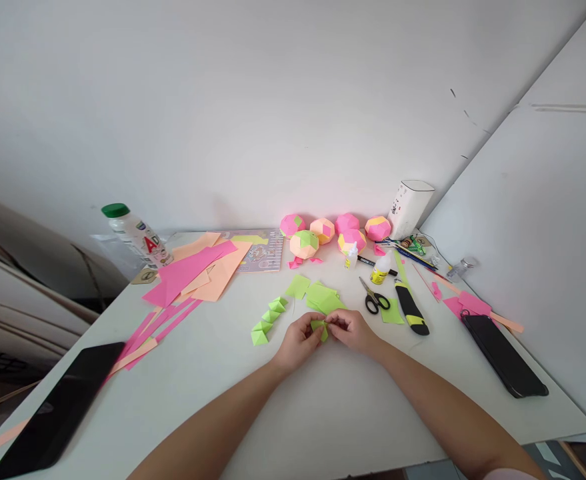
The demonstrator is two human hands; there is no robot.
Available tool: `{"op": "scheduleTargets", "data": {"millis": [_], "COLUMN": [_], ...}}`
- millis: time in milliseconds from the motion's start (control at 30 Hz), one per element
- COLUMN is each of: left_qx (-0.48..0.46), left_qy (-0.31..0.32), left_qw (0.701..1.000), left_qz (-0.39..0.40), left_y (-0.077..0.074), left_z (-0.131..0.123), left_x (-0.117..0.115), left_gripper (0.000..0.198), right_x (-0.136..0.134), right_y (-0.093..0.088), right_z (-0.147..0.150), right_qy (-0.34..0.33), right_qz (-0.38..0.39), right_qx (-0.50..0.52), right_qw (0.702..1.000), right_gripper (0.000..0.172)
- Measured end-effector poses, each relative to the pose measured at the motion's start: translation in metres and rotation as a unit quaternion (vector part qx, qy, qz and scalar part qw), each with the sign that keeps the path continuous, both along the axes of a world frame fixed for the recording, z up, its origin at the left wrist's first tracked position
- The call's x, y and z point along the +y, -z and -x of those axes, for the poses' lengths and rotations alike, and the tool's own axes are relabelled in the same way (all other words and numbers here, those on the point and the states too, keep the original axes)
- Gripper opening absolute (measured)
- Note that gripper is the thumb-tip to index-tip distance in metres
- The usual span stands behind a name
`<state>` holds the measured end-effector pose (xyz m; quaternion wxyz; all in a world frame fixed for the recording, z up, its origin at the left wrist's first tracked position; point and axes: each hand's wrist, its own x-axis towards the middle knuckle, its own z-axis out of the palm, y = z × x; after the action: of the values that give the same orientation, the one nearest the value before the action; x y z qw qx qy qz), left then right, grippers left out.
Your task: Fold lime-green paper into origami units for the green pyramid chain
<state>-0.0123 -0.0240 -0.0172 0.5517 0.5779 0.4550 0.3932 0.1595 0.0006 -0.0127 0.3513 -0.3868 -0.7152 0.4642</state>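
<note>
Near the middle of the table, my left hand and my right hand meet around a small green piece of paper. Both are closed, with thumbs and fingers pinching it; parts of the paper are hidden behind the fingers. Just beyond my hands lies a loose stack of green paper squares, with one single green square to its left. A row of folded green paper units sits left of my left hand. Black-handled scissors lie beyond my right hand.
Several faceted paper balls stand along the wall. Glue bottles and a box cutter are at right, near a black phone. Pink and orange sheets, a green-capped bottle and a black tablet occupy the left.
</note>
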Motion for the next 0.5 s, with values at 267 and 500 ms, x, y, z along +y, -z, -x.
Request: {"op": "scheduleTargets", "data": {"millis": [267,500], "left_qx": [0.004,0.003], "left_qy": [0.003,0.002], "left_qw": [1.0,1.0], "left_qz": [-0.001,-0.004], "left_y": [0.0007,0.002], "left_z": [0.001,0.0005], "left_x": [0.0002,0.0002], "left_gripper": [0.028,0.027], "right_x": [0.0005,-0.0004], "right_y": [0.0008,-0.0031], "right_z": [-0.0001,0.0011], "right_qy": [0.002,0.005], "right_qz": [0.004,0.008], "right_qx": [0.002,0.003], "right_qw": [1.0,1.0], "right_gripper": [0.011,0.011]}}
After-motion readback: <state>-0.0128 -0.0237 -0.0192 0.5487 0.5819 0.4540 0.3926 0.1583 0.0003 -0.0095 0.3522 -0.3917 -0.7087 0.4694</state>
